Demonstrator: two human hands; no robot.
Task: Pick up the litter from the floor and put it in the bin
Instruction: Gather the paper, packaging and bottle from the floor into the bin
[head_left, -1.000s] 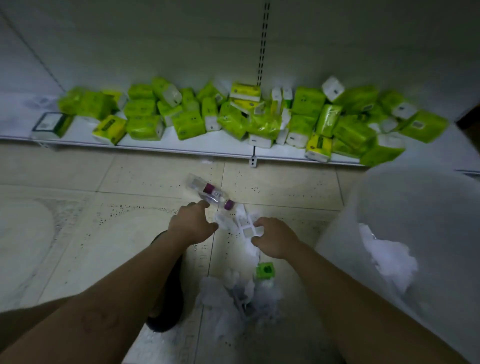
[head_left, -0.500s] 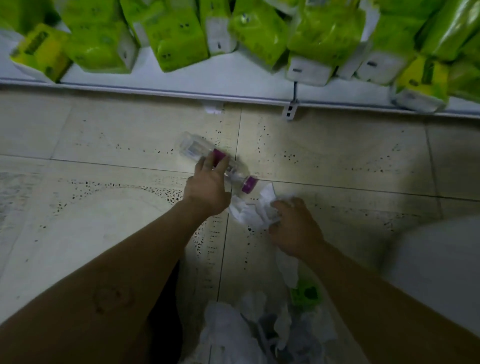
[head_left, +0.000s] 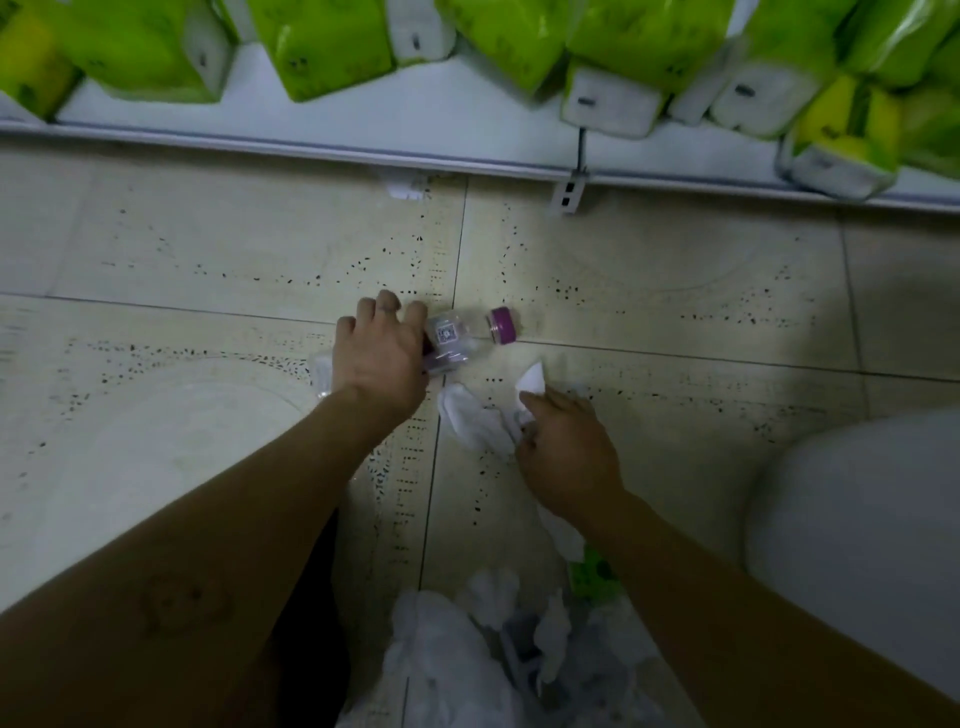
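A clear plastic bottle (head_left: 460, 338) with a purple cap lies on the tiled floor, and my left hand (head_left: 376, 353) grips its middle with fingers curled over it. Just to the right, crumpled white paper (head_left: 478, 415) lies on the floor; my right hand (head_left: 563, 452) pinches its edge. More white paper and plastic litter (head_left: 467, 654) with a small green piece (head_left: 589, 569) lies nearer to me, between my arms. The white bin (head_left: 857, 519) stands at the right edge.
A low white shelf (head_left: 363, 130) runs along the far side, loaded with several green and yellow tissue packs (head_left: 322, 47). A white shelf bracket (head_left: 569, 195) sticks out at floor level. A dark shoe shows under my left forearm.
My left hand has closed over the bottle and turned it, so the purple cap now points right. My right hand took hold of the white paper. The view moved closer to the floor.
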